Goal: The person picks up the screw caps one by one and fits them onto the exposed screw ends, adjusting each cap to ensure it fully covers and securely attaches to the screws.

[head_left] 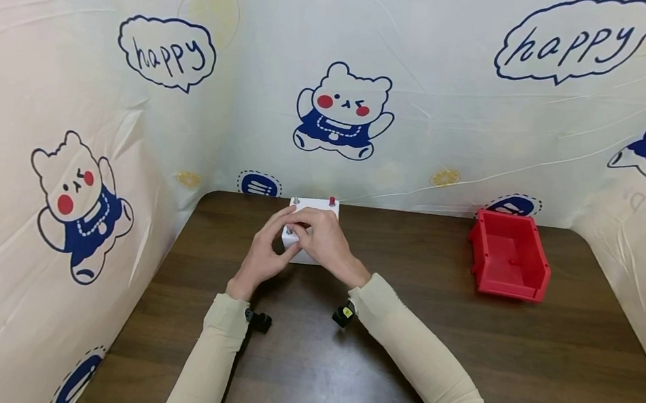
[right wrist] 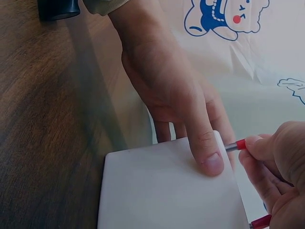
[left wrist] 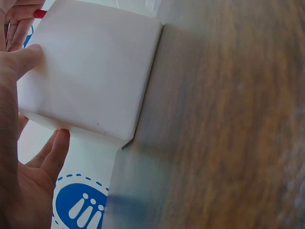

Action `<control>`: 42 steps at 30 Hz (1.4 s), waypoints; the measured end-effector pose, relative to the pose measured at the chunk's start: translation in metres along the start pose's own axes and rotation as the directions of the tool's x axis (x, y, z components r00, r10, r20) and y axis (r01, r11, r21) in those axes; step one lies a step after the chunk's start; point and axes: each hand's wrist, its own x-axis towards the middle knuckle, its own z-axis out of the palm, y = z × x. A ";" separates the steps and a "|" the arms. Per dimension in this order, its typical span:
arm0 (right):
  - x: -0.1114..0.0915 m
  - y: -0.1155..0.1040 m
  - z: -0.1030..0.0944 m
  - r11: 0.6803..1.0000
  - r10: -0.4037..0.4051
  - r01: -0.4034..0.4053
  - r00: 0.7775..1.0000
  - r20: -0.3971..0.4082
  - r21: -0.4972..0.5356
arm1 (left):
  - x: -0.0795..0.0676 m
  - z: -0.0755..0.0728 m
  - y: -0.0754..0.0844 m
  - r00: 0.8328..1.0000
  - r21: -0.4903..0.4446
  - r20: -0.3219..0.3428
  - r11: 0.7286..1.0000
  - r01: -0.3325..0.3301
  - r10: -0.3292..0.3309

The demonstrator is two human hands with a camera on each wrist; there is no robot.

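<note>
A white box (head_left: 305, 255) stands near the far edge of the wooden table, with short metal posts on its top. My left hand (head_left: 263, 251) holds the box from its left side; the thumb (right wrist: 212, 160) presses the near face and the fingers (left wrist: 57, 145) lie along the side. My right hand (head_left: 325, 238) reaches over the top. Its thumb and index finger pinch a small red cap (right wrist: 241, 144) on the end of a metal post. Another red cap (head_left: 331, 200) sits on a post at the box's far right corner. A bare metal post (head_left: 296, 201) shows at the far left corner.
An open red plastic bin (head_left: 511, 257) stands on the right side of the wooden table (head_left: 401, 354). A patterned cloth (head_left: 439, 108) hangs behind the table and along both sides.
</note>
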 end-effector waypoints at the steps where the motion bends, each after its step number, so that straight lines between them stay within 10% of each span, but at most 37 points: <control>1: 0.000 0.000 0.000 1.000 0.000 0.000 1.000 0.001 0.000 | 0.000 0.000 0.000 1.000 -0.004 -0.001 1.000 -0.001 0.001; 24: 0.000 -0.001 0.000 1.000 -0.002 0.002 1.000 0.012 -0.023 | -0.001 0.000 0.001 1.000 -0.040 0.000 0.999 -0.006 0.006; 31: 0.000 0.000 0.001 0.998 0.003 -0.002 1.000 0.019 -0.055 | 0.001 -0.003 0.028 1.000 -0.059 -0.009 0.998 0.003 -0.004; 42: 0.000 0.002 0.002 0.997 -0.008 0.010 1.000 0.021 -0.073 | 0.001 0.001 0.003 1.000 -0.016 -0.014 1.000 -0.015 0.014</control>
